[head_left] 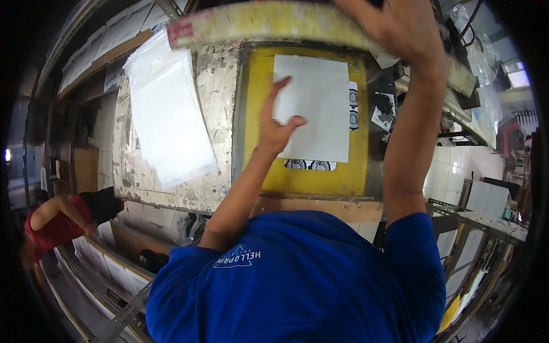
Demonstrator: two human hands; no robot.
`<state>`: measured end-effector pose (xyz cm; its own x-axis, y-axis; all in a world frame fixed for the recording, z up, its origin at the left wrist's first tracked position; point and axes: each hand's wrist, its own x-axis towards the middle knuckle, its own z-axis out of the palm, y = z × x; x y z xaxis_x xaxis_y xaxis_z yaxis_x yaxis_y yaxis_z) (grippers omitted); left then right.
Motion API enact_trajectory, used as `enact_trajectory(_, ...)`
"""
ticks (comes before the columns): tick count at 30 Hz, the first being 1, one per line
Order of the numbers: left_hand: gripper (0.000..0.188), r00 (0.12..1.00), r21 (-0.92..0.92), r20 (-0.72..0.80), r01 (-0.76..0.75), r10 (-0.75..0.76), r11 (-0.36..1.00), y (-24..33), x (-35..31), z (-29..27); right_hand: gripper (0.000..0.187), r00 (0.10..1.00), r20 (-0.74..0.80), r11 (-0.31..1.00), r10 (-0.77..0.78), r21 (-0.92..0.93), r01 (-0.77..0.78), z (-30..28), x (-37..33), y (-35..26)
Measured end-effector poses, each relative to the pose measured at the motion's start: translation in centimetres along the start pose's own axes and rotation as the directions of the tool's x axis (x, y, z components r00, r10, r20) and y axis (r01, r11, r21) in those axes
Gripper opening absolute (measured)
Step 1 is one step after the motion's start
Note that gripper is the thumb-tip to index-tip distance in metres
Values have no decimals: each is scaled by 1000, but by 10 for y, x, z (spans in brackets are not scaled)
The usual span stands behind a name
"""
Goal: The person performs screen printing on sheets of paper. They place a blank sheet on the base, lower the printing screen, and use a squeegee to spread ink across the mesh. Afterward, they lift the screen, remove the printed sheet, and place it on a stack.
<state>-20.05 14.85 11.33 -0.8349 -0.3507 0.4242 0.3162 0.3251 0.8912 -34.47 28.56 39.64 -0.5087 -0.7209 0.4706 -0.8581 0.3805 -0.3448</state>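
Observation:
My left hand (277,121) is over the left edge of a plain white sheet (317,108), its thumb and fingers apart and nothing held. The sheet lies on a yellow panel (309,183). Black-and-white round prints (309,165) show past its lower edge and its right edge. My right hand (400,28) is up at the top right, at a long yellow-stained bar (257,26) that is smeared by motion. Its fingertips are blurred and partly cut off by the picture's upper edge, so its grip is unclear.
White sheets in clear plastic sleeves (168,114) lie on the paint-stained table (214,120) to the left. Shelving with white stacks (103,46) stands beyond. A person in red (63,220) is at the lower left. Metal racks (474,228) stand on the right.

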Motion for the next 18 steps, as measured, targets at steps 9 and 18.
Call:
enact_trajectory(9, 71, 850, -357, -388, 218, -357, 908, 32, -98, -65, 56, 988, -141, 989, -69, -137, 50, 99, -158, -24)
enact_trajectory(18, 74, 871, 644, 339, 61, -356, 763, -84, -78, -60, 53, 987, -149, 988, -64, -151, 41, 68, -110, -15)
